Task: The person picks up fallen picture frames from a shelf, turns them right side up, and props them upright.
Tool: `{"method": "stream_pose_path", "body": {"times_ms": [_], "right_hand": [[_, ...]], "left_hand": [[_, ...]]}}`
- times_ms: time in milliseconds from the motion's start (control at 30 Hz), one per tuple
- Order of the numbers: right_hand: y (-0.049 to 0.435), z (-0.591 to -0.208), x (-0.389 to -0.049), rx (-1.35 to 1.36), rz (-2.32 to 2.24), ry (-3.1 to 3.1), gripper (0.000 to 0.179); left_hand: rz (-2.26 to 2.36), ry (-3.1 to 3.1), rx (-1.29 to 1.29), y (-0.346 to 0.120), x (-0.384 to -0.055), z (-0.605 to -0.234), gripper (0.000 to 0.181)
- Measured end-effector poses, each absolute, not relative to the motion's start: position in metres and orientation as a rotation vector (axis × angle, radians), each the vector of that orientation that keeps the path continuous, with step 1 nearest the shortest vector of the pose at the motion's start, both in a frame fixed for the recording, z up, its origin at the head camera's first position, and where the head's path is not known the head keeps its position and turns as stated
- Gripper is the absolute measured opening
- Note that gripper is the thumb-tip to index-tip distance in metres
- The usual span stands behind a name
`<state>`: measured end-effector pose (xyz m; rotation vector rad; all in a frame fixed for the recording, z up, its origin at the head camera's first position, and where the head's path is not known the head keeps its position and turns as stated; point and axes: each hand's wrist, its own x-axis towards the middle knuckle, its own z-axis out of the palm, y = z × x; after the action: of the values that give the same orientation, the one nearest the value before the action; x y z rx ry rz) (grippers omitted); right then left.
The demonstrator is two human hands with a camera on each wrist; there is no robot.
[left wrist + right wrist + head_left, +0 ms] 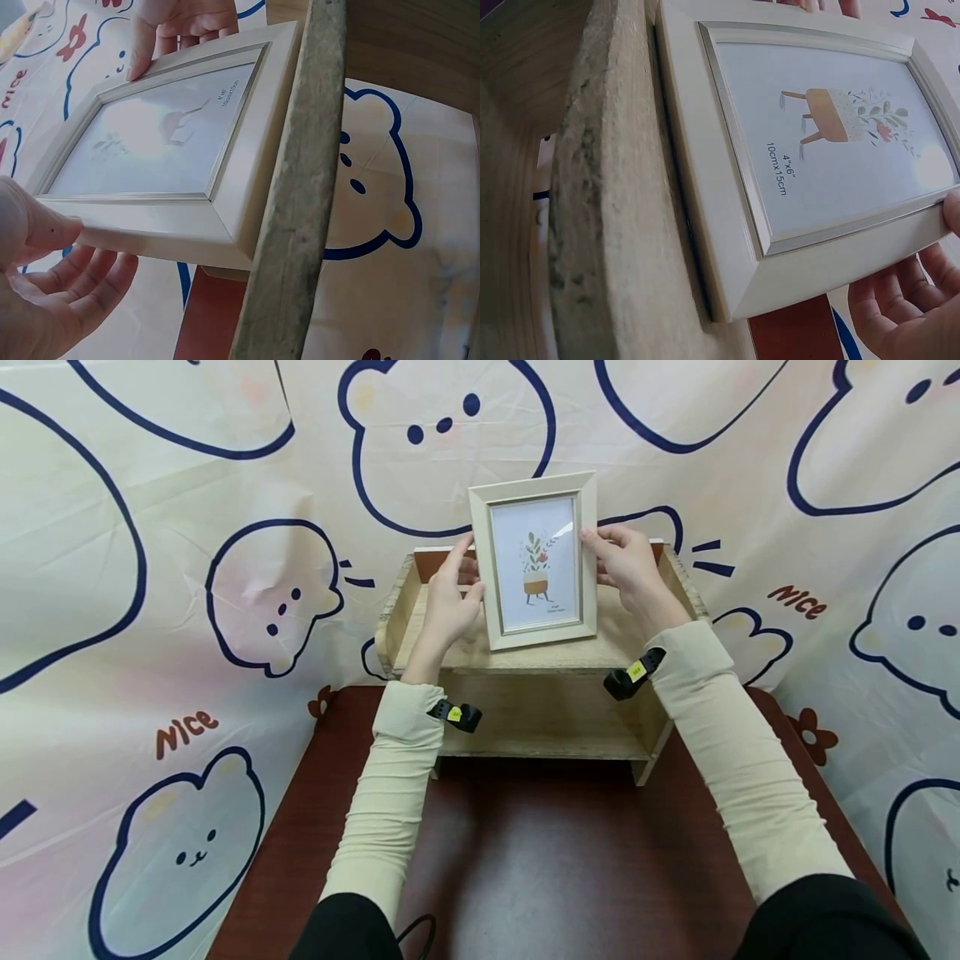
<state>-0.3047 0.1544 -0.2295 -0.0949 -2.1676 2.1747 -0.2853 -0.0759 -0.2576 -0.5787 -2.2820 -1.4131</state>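
Observation:
A cream picture frame (pixel 588 556) with a potted-plant print under glass stands upright, leaning slightly, over the top board of a small wooden shelf (pixel 540 662). Its lower edge is at the board; the right wrist view shows a thin dark line there, so I cannot tell if it bears on the wood. My left hand (pixel 450 602) grips the frame's left side, thumb at the edge and fingers behind. On the opposite side, my right hand (pixel 630 568) pinches the frame higher up, thumb on the front. The frame's back is hidden.
The shelf has a lower board (pixel 547 743) and raised side panels, and stands on a dark red-brown table (pixel 555 860). Behind it hangs a cloth (pixel 285 485) with bear drawings. A black cable (pixel 426 931) lies near the left sleeve.

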Motion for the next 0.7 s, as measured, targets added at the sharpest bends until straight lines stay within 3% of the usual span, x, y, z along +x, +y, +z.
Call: {"method": "stream_pose_path", "body": {"times_ms": [167, 333, 700], "right_hand": [[0.155, -0.232, -0.303, -0.074, 2.175, -2.131, 0.026], [0.156, -0.237, -0.299, -0.061, 2.159, -2.150, 0.036], [0.159, -0.252, -0.286, -0.011, 2.067, -2.269, 0.039]], "left_hand": [[-1.451, -2.228, -0.566, -0.075, -0.286, -0.261, 0.053], [-1.504, -2.181, -0.554, -0.075, -0.285, -0.272, 0.045], [-1.586, -2.216, -0.541, -0.079, -0.274, -0.293, 0.059]]}}
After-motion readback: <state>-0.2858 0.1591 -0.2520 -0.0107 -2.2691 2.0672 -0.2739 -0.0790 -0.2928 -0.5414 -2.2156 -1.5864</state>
